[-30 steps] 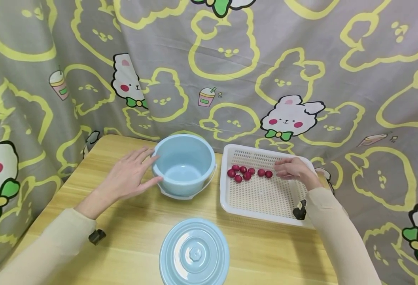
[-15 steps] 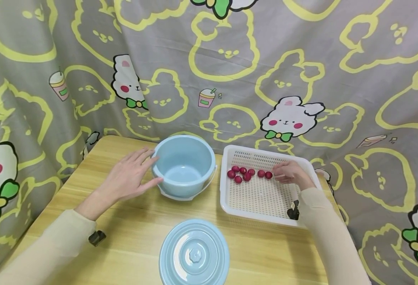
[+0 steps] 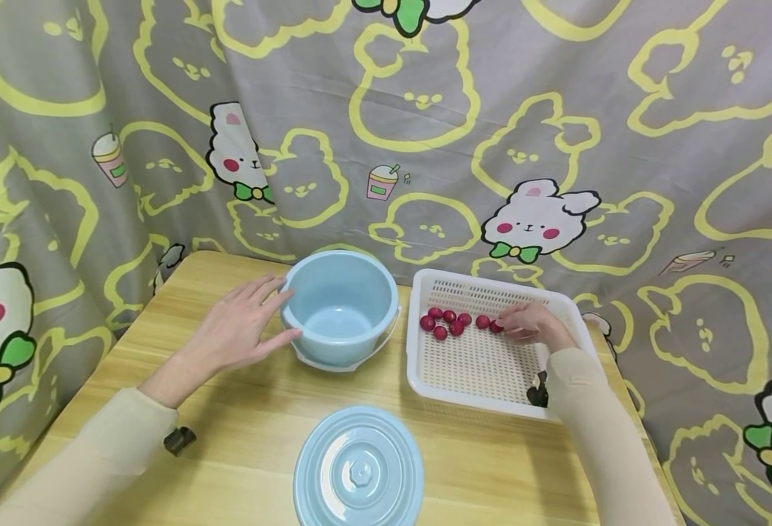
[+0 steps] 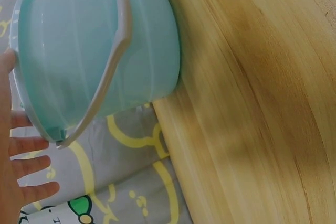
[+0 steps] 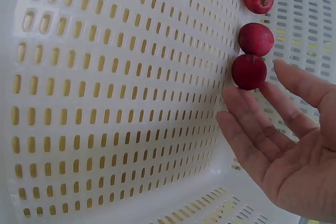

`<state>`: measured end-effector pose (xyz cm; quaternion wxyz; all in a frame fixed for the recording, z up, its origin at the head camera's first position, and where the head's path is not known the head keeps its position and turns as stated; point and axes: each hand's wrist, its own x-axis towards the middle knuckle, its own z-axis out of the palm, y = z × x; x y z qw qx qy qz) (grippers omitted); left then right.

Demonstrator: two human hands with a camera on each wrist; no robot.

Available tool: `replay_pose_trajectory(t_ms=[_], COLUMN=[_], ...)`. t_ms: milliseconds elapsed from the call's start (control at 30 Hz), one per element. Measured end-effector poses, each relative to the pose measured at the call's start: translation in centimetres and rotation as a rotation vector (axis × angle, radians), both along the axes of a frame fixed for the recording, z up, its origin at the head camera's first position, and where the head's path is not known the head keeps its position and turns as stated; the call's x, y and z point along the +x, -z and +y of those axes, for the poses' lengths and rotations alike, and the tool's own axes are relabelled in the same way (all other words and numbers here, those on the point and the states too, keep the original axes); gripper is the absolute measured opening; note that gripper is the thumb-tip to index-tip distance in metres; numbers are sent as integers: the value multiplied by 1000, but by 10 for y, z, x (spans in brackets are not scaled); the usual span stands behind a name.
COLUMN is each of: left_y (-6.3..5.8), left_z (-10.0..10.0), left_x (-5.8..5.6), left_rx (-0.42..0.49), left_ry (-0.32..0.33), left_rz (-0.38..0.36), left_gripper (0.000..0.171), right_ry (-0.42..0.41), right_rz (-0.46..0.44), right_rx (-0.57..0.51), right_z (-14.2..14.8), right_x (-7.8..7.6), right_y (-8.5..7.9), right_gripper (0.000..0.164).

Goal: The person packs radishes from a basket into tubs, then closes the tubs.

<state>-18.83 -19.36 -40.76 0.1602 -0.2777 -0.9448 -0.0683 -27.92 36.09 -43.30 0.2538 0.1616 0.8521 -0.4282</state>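
Note:
My left hand (image 3: 237,325) is at the left rim of a light blue bucket (image 3: 333,352), fingers spread and straight. In the left wrist view the thumb and a finger meet the rim, while the bucket's pale handle (image 4: 107,72) hangs down its side. Over on the right, my right hand (image 3: 532,326) reaches into a white perforated basket (image 3: 484,403). Several small round red radishes (image 3: 456,328) lie inside it. The right wrist view has my fingertips right at the nearest radish (image 5: 249,72), fingers loosely bent and not closed around it.
A round light blue lid (image 3: 359,471) lies on the wooden table (image 3: 247,453) in front of the bucket. Behind the table hangs a grey patterned curtain (image 3: 320,95). The basket's raised walls surround the radishes.
My right hand has moved left and slightly down inside the basket, up to the rightmost radish. My left hand has stayed at the bucket's rim.

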Motion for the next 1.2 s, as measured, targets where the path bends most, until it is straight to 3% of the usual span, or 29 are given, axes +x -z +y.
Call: replay_pose_trajectory(t_ms=[300,567,767,1200], left_y=[0,1,1,0], left_z=[0,1,1,1], left_x=[0,1,1,0], left_rx=[0,4,7,4], left_ry=[-11,-18,-16,-5], left_rz=[-11,-11,-14,-3], left_gripper=[77,77,76,76], right_ry=[-43,-77,-74,-124], right_rz=[-59,-67,-68,-25], right_rx=[15,25,36,-14], right_z=[-5,-7,-6,-10], right_x=[1,0,0,-1], right_y=[5,7,7,-16], right_gripper=[47,33,34,47])
